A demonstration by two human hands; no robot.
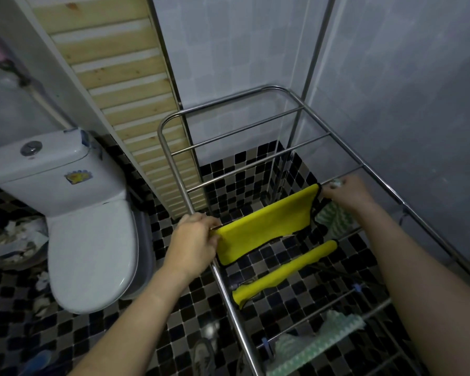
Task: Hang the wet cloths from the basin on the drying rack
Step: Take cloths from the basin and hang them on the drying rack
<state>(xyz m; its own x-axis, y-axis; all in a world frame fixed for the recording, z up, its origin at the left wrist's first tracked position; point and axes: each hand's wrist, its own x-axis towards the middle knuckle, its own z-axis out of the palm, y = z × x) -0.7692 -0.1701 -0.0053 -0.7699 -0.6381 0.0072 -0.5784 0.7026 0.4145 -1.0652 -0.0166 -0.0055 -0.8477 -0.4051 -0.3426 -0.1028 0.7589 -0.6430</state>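
A yellow cloth with a dark edge is stretched across a bar of the steel drying rack. My left hand pinches its left corner by the rack's side rail. My right hand grips its right corner, with a green-and-white patterned cloth bunched under the same hand. A second yellow cloth hangs over the nearer bar. Another green-and-white cloth lies over the nearest bars. No basin is in view.
A white toilet stands left of the rack, its cistern against the wall. Litter lies on the checkered floor at far left. Slatted wooden panel leans behind the rack. Tiled walls close in behind and right. Several far bars are bare.
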